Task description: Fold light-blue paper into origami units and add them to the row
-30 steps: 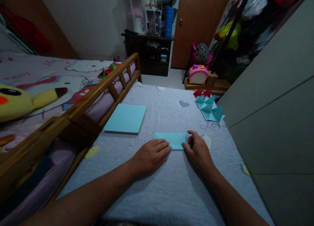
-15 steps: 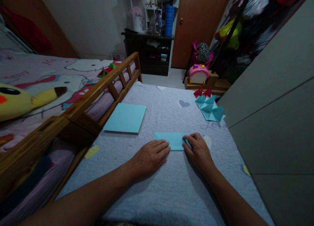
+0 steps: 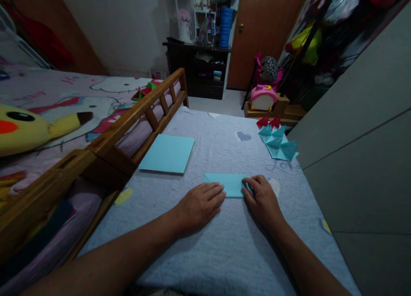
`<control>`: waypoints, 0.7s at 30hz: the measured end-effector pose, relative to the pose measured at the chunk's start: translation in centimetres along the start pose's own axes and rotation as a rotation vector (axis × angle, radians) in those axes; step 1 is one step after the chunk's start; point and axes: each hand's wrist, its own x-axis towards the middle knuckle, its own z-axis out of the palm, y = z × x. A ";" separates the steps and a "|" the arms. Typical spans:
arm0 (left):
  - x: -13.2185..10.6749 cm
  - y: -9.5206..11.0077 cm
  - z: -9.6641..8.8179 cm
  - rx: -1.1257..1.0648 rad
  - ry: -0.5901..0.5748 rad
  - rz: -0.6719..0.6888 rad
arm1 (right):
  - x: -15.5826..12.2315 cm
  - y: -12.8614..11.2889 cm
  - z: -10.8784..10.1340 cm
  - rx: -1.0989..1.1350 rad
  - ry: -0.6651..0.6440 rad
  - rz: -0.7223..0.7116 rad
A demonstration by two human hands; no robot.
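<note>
The right hand [image 3: 261, 198], half-curled, its hold unclear, touches the right end of the light-blue folded-paper strip [image 3: 233, 186], lying left-to-right below frame centre; the open left hand [image 3: 199, 205] flattens its lower left.

Says "Lov" on the blue sheet [image 3: 205, 125], in curly grey letters [image 3: 284, 164] (too blurry to tell at the end). Has red letters [image 3: 68, 79] on the pink sheet [image 3: 51, 85], starting with "M", then more [image 3: 32, 97], too fuzzy to read.

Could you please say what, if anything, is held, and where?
Folded paper: the right hand seems to pinch its right end; the left hand covers its near left corner.
</note>
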 end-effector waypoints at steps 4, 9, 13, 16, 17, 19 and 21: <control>0.0 0.0 0.0 0.015 -0.003 -0.002 | -0.1 0.0 0.0 -0.011 0.001 -0.008; -0.1 0.1 -0.1 0.030 -0.024 -0.033 | -0.4 -0.3 0.0 -0.071 0.017 -0.035; -0.1 0.3 -0.2 0.039 -0.029 -0.066 | -0.7 -1.0 -0.3 -0.161 0.047 -0.097; -0.1 0.3 -0.2 0.039 -0.033 -0.071 | -0.9 -1.5 -0.5 -0.178 0.007 -0.191; -0.1 0.3 -0.2 0.038 -0.034 -0.071 | -1.0 -1.6 -0.6 -0.175 -0.023 -0.224; -0.2 0.3 -0.2 0.039 -0.035 -0.075 | -1.0 -1.8 -0.5 -0.168 -0.084 -0.270; -0.2 0.3 -0.1 0.040 -0.035 -0.078 | -1.1 -1.8 -0.4 -0.164 -0.124 -0.284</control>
